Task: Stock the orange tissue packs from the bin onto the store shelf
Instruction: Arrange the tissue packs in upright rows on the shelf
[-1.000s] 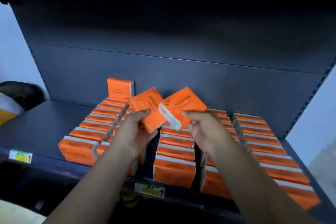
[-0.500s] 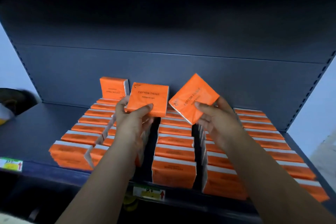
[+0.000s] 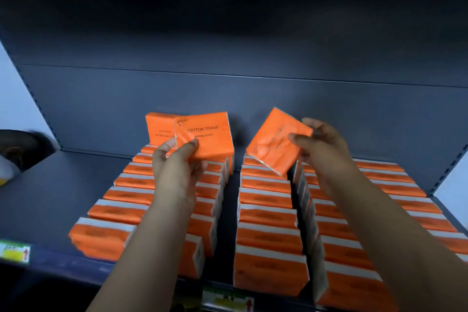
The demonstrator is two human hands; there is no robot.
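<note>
Two tissue packs held above the stocked shelf (image 3: 50, 185): left hand (image 3: 174, 172) grips one (image 3: 205, 137), right hand (image 3: 326, 149) another (image 3: 276, 142).

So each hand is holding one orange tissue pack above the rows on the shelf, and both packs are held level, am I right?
Not quite. In the head view only the left hand holds its tissue pack level; the pack in the right hand is tilted, one corner pointing down. Both are above the rows on the shelf.

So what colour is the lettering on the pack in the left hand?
Dark, black-looking print on the orange pack that the left hand holds; head view, the only one.
</note>
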